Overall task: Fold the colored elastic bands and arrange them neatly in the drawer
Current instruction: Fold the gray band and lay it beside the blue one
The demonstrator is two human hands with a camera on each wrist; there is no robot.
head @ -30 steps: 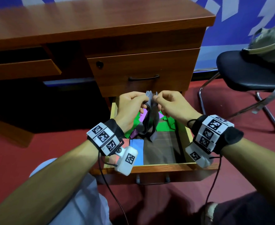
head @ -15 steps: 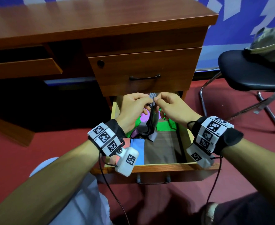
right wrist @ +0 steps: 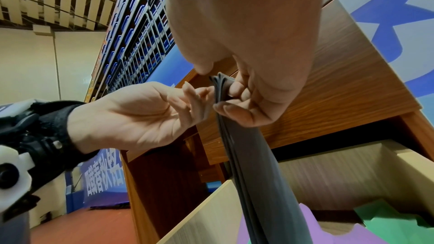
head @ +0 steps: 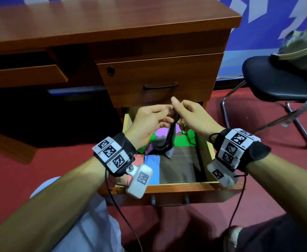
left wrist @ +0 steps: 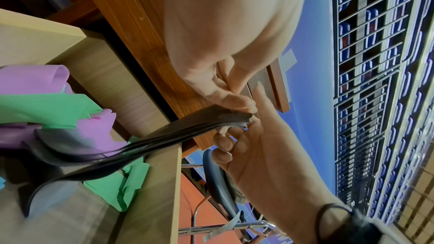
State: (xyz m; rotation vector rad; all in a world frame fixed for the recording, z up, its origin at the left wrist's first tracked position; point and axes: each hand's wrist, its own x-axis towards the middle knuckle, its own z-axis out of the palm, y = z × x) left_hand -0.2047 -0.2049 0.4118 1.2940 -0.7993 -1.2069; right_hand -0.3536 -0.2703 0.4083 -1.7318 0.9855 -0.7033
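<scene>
A dark grey elastic band (head: pixel 169 140), folded into several layers, hangs over the open lower drawer (head: pixel 176 186). My right hand (head: pixel 178 114) pinches its folded top (right wrist: pixel 222 88) between curled fingers, thumb raised. My left hand (head: pixel 164 113) is beside it, its nearly straight fingers (right wrist: pixel 195 97) touching the band's edge. The band's lower loops (left wrist: pixel 70 155) trail into the drawer. A folded blue band (head: pixel 151 170) and a red one (head: pixel 138 160) lie flat at the drawer's front left. Loose purple (left wrist: pixel 35 79) and green (left wrist: pixel 47 108) bands are heaped at the back.
The closed upper drawer (head: pixel 160 79) with a black handle is just beyond my hands, under the desk top (head: pixel 112 20). A black chair (head: pixel 276 82) carrying a bag stands on the red floor at right. My knees are below the drawer front.
My left hand has loosened its pinch and its fingers have straightened against the band. My right thumb has lifted, and the right hand still holds the folded top.
</scene>
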